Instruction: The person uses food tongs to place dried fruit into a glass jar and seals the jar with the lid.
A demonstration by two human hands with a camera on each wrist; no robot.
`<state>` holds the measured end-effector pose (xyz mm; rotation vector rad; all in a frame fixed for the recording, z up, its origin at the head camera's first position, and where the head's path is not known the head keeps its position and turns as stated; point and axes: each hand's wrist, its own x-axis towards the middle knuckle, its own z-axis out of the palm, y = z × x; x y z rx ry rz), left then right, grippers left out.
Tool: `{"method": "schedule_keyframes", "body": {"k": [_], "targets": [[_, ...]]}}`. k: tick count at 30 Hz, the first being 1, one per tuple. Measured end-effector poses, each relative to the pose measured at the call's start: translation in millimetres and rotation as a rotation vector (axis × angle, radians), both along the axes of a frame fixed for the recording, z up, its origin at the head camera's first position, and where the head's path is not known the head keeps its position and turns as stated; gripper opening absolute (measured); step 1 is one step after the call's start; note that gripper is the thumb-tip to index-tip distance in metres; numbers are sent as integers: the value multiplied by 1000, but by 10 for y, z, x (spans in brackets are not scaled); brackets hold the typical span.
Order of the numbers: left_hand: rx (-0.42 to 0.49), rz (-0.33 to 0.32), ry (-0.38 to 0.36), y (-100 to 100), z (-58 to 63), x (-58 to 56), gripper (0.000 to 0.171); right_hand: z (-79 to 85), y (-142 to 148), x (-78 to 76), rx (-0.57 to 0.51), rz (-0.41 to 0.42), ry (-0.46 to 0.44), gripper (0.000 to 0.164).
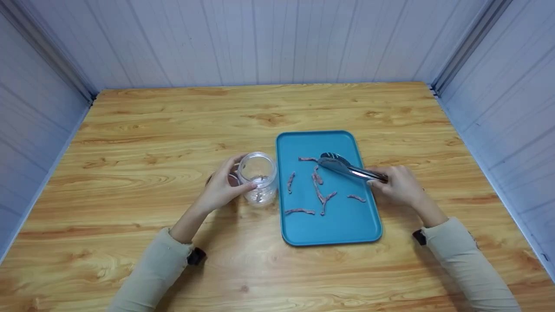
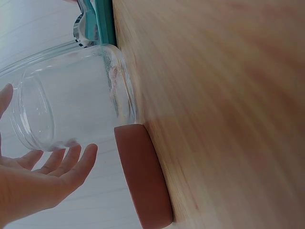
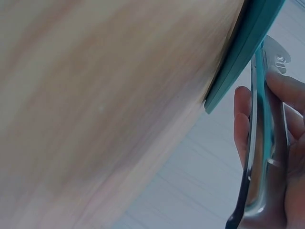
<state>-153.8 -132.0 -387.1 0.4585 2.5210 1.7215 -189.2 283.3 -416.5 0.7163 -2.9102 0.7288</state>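
A clear plastic jar (image 1: 259, 190) stands upright on the table, with a few small reddish pieces at its bottom. My left hand (image 1: 223, 187) holds it around the upper side, thumb in front and fingers behind. Beside the jar lies a round brown lid (image 2: 144, 176), partly hidden by that hand in the head view. My right hand (image 1: 401, 186) grips metal tongs (image 1: 355, 171) by their handles. The tongs' head is low over the blue tray (image 1: 329, 232), at the end of a reddish-brown strip (image 1: 307, 159); whether they pinch it I cannot tell.
Several more thin, twisted reddish-brown strips (image 1: 300, 211), like dried meat, lie scattered on the tray. The tray has a low raised rim close to the jar's right side. Pale panelled walls (image 1: 277, 43) enclose the wooden table (image 1: 173, 125) at the back and sides.
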Motion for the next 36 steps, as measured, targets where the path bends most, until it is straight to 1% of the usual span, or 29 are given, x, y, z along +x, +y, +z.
{"method": "schedule_keyframes", "body": {"k": [4,13,18,25,30,32,36], "targets": [[-5,-2,2,51,176,91,66,4,-1,1,10,-13,-17,29],[-13,1,9,55,184,95,65,25,2,8,29,-22,-47,27],[-13,3,4,57,195,101,66,17,6,7,28,-12,-33,27],[-25,6,4,57,198,107,65,-4,15,-1,-3,10,-15,25],[-15,-6,1,40,140,72,66,-5,33,-4,-27,12,17,22],[-4,-11,5,19,60,28,67,-2,39,-2,-36,9,28,21],[-1,-12,14,-20,-93,-51,69,11,53,4,-52,1,19,21]]}}
